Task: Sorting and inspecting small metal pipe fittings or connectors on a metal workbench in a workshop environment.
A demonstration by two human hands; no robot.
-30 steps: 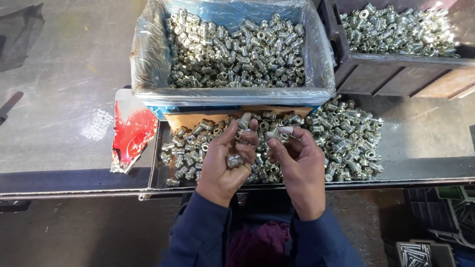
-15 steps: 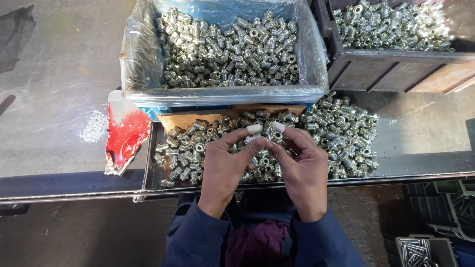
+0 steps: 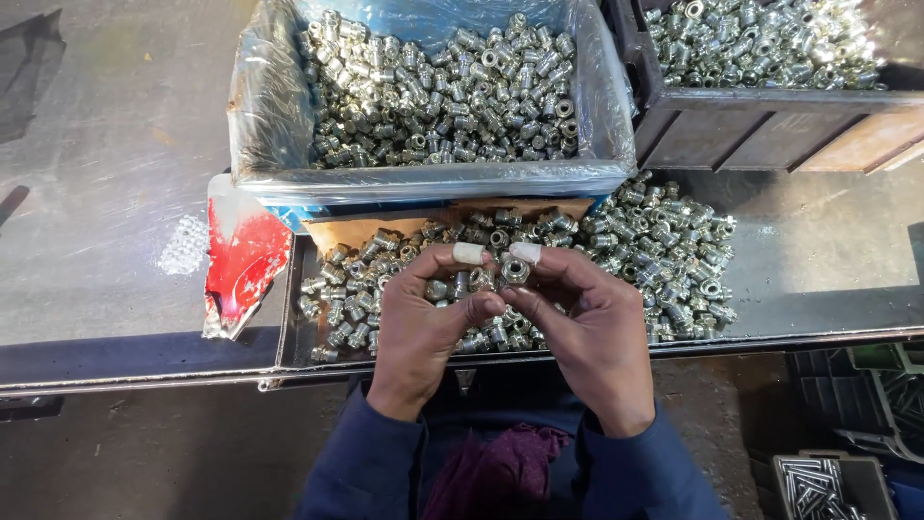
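Two hands are meeting over a tray of small metal fittings, pinching one between them.

The left hand (image 3: 423,323) and the right hand (image 3: 587,327) are coming together above the shallow tray (image 3: 289,318), their fingers (image 3: 469,253) curling in narrowly and holding a silvery threaded fitting (image 3: 513,270); the left hand is also cradling what looks like a few more fittings, though they are partly hidden by the fingers. Both forefingers are wearing pale fingertip covers. The loose fittings (image 3: 664,250) are lying heaped across the tray just below and beside the hands. Behind the tray, a plastic-lined box (image 3: 606,125) is sitting full of the same parts, and a dark crate (image 3: 760,130) to its right is holding more. A crumpled red bag (image 3: 241,265) is lying on the grey tabletop (image 3: 106,193), just beside the tray's left end.
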